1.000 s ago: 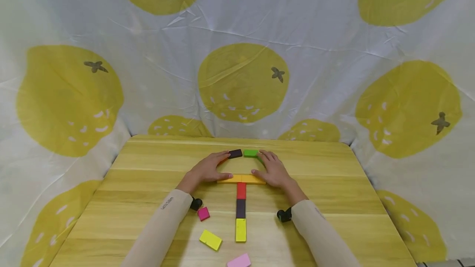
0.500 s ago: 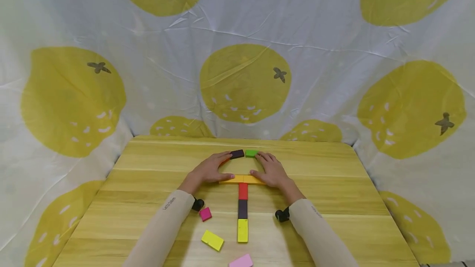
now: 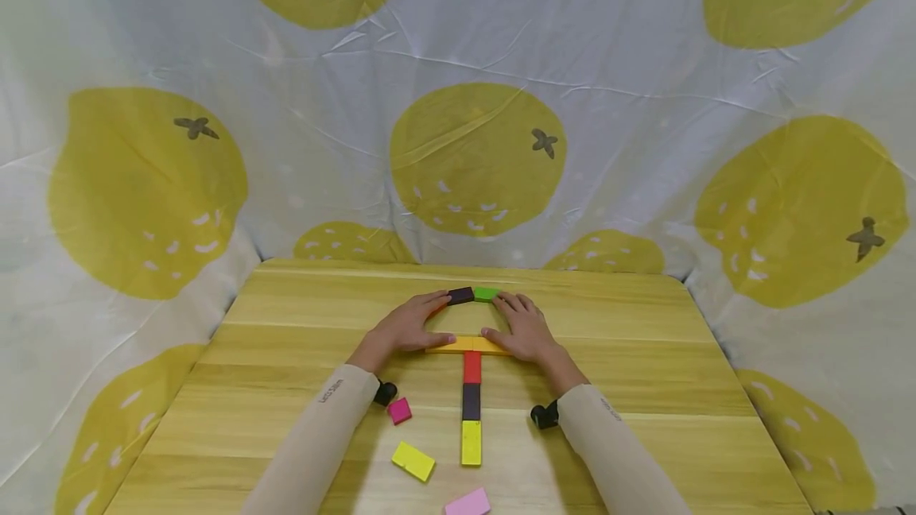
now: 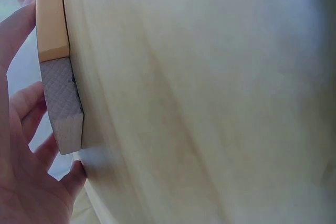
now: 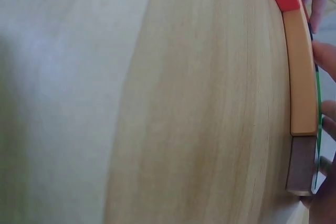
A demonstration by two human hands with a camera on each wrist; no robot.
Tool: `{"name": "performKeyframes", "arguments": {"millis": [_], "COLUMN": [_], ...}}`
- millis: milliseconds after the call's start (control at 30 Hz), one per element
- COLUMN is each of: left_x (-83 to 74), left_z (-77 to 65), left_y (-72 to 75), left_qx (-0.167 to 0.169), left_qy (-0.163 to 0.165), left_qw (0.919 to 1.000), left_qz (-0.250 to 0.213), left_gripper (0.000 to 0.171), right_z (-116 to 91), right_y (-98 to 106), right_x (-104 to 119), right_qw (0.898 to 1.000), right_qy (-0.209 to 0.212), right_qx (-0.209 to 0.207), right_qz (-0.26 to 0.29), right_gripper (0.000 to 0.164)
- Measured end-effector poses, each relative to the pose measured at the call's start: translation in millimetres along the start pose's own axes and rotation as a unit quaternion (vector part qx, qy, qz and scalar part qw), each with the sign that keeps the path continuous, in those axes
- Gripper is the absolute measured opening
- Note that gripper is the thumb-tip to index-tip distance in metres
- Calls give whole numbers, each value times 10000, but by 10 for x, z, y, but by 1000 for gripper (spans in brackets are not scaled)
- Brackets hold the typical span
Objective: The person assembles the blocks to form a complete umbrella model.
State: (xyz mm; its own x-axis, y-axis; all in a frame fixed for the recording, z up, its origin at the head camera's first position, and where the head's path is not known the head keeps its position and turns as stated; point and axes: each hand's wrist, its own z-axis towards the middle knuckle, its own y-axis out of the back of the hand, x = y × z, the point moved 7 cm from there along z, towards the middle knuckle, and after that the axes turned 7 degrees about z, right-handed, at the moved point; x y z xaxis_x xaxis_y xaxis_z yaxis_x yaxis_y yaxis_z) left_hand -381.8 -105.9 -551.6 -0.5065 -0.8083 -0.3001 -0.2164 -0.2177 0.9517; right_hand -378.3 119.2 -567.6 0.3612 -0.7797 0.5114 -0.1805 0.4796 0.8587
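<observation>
My left hand (image 3: 404, 324) rests on the table with its fingers at an orange-red block (image 3: 439, 307) and the end of a black block (image 3: 461, 296). Its thumb lies on the left orange block (image 3: 447, 346). My right hand (image 3: 525, 330) touches the green block (image 3: 486, 294) with its fingertips, its thumb on the right orange block (image 3: 494, 346). The black and green blocks meet end to end. In the left wrist view a grey-brown block (image 4: 62, 87) adjoins an orange one; in the right wrist view a brown block (image 5: 302, 162) does too.
Below the orange bar, a red block (image 3: 472, 366), a black block (image 3: 471, 401) and a yellow block (image 3: 471, 443) form a column. Loose nearby lie a magenta block (image 3: 400, 411), a yellow block (image 3: 413, 462) and a pink block (image 3: 468, 502). A lemon-print cloth (image 3: 615, 181) hangs behind.
The gap between the black and green blocks has closed, with the green block and my right hand shifting slightly left relative to the table. The whole head view has drifted a little.
</observation>
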Motion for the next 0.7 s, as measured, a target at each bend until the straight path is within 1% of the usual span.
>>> {"name": "performKeyframes", "arguments": {"millis": [133, 367, 433, 600, 700], "left_x": [-6, -4, -2, 8, 17], "left_z": [-10, -13, -13, -9, -7], "left_y": [8, 0, -5, -20, -25], "left_qx": [-19, -21, -23, -29, -42], "left_qy": [4, 0, -1, -21, -42], "left_qw": [10000, 10000, 10000, 9999, 10000], "left_qz": [-47, 45, 70, 99, 69], "left_gripper": [89, 90, 90, 91, 92], "right_z": [-2, 5, 7, -60, -129], "right_y": [4, -7, -7, 54, 112], "right_x": [23, 11, -21, -153, -202], "right_qw": [10000, 10000, 9997, 9952, 9930], "right_qy": [-6, -72, -107, -298, -315], "right_qx": [-26, 20, -21, -251, -382], "right_qz": [-3, 37, 212, 902, 1070], "right_gripper": [79, 81, 81, 78, 75]}}
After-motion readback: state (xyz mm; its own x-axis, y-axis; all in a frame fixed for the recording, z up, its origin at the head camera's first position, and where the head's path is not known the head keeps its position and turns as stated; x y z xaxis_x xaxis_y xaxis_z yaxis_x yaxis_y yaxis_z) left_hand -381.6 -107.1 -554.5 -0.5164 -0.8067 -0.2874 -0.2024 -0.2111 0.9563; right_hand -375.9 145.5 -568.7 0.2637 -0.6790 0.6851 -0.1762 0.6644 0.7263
